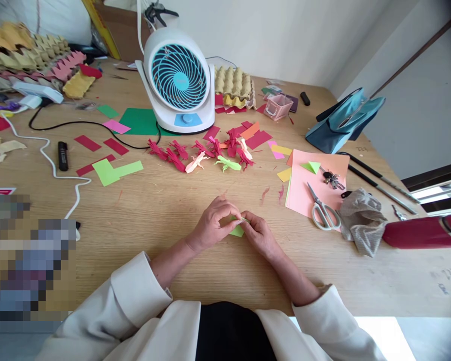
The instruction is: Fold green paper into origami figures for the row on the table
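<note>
Close in front of me, both hands meet over a small piece of light green paper (237, 230). My left hand (215, 223) pinches its upper edge with thumb and index finger. From the other side, the thumb and fingers of my right hand (260, 233) are closed on the same paper, fingertips almost touching the left ones. Part of the paper is hidden behind the fingers, so its folds do not show fully. Beyond the hands lies a row of folded paper figures, mostly red (176, 159), with a light green figure (228, 163) and a peach figure (196, 162) among them.
A white fan (188, 115) stands behind the figures. On the right, scissors (324, 213) and keys (333, 180) lie on peach paper (298, 193), beside a crumpled grey cloth (364, 220) and red bottle (423, 232). A black marker (62, 156) and white cable (77, 193) lie left.
</note>
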A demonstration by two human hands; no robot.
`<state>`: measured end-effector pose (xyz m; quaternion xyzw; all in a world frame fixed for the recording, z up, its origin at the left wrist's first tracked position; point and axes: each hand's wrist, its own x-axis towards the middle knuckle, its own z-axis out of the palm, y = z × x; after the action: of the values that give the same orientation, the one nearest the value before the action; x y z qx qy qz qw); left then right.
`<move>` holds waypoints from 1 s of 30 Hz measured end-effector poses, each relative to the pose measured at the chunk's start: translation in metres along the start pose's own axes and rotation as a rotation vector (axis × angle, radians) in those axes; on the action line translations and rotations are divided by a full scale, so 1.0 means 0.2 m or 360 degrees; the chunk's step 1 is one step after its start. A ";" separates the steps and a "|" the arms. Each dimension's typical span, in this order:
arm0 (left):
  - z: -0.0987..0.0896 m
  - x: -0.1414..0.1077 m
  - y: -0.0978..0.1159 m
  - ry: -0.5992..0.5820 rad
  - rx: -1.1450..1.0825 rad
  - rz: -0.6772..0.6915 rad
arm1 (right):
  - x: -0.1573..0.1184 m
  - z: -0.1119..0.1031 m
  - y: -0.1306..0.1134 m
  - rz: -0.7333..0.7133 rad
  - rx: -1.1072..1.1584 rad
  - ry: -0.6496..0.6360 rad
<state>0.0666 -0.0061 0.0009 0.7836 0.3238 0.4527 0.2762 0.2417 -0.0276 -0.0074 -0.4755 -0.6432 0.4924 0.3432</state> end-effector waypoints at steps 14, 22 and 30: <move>0.04 -0.03 -0.01 -0.0015 -0.0158 -0.0645 | 0.00 -0.02 0.01 -0.0006 0.0035 -0.0127; 0.02 -0.01 -0.01 -0.0052 -0.0245 -0.0867 | 0.00 -0.01 0.01 -0.0020 -0.0001 -0.0099; 0.00 0.00 0.00 -0.0223 -0.0259 -0.0867 | 0.01 -0.01 0.01 0.0070 0.0165 0.0083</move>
<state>0.0655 -0.0057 0.0008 0.6723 0.4651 0.3312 0.4712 0.2447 -0.0254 -0.0089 -0.4837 -0.5972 0.5198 0.3730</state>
